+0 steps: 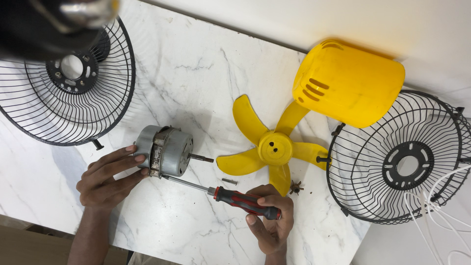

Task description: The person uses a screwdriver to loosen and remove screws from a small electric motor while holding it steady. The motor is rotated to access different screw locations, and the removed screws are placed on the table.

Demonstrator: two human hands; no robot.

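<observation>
White marble tabletop (196,73), left hand (105,179) clamped on grey motor (164,150), right hand (270,216) gripping red-black screwdriver (245,202).

dark object (54,19) top left: blurred, cut off | white cables (441,216): run off right edge
</observation>
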